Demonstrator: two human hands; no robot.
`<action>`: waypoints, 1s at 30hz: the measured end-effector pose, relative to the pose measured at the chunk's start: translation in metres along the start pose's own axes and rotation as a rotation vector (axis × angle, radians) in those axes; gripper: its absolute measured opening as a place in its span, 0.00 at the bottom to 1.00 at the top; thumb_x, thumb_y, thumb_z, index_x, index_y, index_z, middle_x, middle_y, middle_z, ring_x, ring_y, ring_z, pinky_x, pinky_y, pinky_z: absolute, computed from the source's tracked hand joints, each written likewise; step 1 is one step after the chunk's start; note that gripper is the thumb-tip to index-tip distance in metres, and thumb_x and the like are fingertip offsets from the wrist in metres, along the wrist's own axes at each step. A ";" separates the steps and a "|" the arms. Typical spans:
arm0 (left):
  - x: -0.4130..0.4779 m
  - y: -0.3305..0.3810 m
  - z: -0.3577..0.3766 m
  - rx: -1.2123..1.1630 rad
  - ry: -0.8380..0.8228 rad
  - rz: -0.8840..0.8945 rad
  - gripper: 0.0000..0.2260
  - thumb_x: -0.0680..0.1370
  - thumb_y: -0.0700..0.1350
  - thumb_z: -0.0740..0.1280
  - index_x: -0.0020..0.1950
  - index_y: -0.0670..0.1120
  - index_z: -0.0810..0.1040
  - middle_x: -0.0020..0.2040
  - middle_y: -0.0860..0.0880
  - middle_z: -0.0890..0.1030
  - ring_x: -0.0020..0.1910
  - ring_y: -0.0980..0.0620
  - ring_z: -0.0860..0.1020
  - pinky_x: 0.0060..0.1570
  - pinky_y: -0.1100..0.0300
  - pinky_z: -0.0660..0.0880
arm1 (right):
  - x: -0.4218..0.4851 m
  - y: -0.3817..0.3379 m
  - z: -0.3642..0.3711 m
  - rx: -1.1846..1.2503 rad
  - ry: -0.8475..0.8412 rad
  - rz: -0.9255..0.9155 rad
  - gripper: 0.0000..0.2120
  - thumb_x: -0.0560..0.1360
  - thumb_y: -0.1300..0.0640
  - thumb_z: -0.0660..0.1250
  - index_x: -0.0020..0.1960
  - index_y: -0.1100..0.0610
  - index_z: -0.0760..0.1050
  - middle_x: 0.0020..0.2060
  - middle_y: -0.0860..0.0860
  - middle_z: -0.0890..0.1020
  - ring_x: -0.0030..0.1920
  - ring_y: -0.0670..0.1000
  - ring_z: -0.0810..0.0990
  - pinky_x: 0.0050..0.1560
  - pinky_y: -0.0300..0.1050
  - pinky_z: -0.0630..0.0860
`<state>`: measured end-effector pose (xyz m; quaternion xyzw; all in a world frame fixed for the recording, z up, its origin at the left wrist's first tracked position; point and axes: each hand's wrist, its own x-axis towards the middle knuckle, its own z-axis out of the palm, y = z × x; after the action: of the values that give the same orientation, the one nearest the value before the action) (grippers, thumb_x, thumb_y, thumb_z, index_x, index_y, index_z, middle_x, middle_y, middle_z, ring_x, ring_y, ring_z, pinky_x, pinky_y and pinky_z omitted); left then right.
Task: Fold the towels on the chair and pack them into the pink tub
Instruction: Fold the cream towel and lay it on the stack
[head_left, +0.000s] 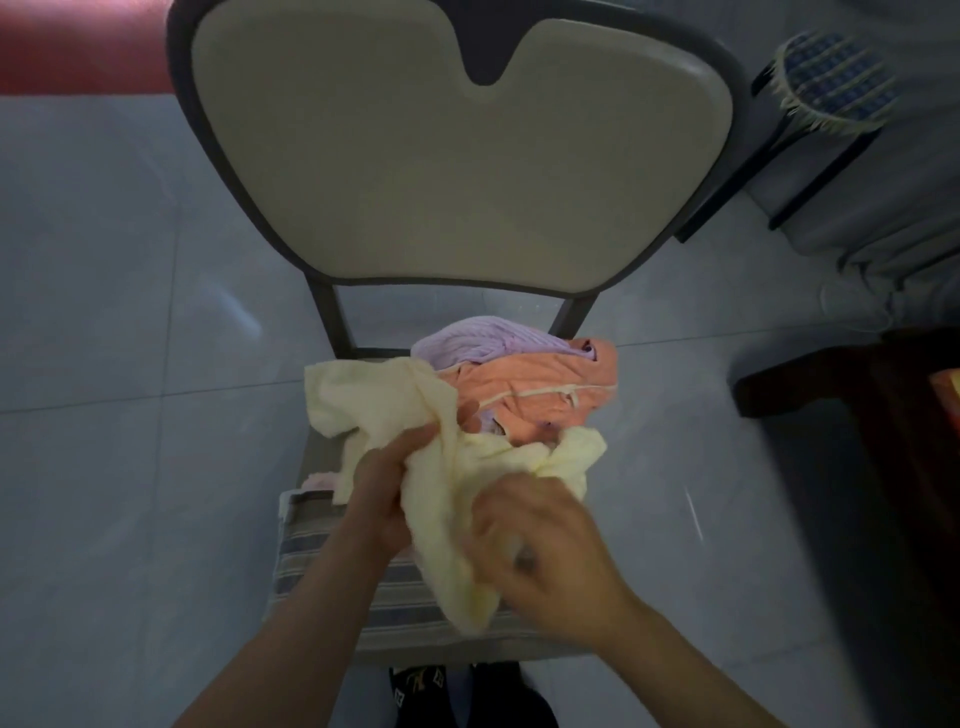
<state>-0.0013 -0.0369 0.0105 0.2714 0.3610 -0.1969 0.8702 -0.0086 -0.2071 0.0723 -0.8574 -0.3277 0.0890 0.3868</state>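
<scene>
One yellow towel (457, 519) is clutched by left hand (384, 493) and right hand (545, 551); one orange towel (535, 389) and one purple towel (478, 343) are heaped farther back.

I look down into what seems a room in a home: pale glossy floor tiles (104, 312), a dark-framed dining chair with a beige padded back (457, 171), a stool with a fringed blue checked cushion (836, 78), and dark wooden furniture (841, 379) on the right.
</scene>
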 end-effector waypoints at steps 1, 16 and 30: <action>-0.001 0.000 -0.004 0.038 0.027 0.019 0.17 0.73 0.46 0.68 0.60 0.41 0.80 0.54 0.40 0.83 0.51 0.42 0.82 0.46 0.48 0.80 | 0.004 0.008 -0.004 0.044 0.112 0.120 0.10 0.76 0.49 0.65 0.40 0.54 0.76 0.39 0.45 0.80 0.42 0.46 0.77 0.43 0.46 0.74; -0.038 0.039 0.009 0.479 0.044 0.088 0.21 0.71 0.52 0.71 0.62 0.52 0.74 0.54 0.48 0.83 0.52 0.47 0.82 0.44 0.51 0.80 | 0.079 0.027 -0.001 0.415 0.144 0.570 0.09 0.75 0.58 0.67 0.40 0.63 0.73 0.33 0.53 0.74 0.34 0.49 0.74 0.39 0.45 0.72; -0.106 0.125 0.014 0.532 -0.256 0.453 0.38 0.59 0.43 0.81 0.66 0.52 0.70 0.61 0.46 0.79 0.59 0.46 0.79 0.52 0.51 0.79 | 0.111 -0.007 -0.134 0.767 0.673 0.446 0.11 0.68 0.59 0.66 0.30 0.53 0.68 0.29 0.49 0.66 0.33 0.48 0.63 0.35 0.42 0.61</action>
<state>0.0029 0.0667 0.1385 0.5342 0.1164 -0.1183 0.8289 0.1272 -0.2145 0.1802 -0.6848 0.0590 0.0030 0.7263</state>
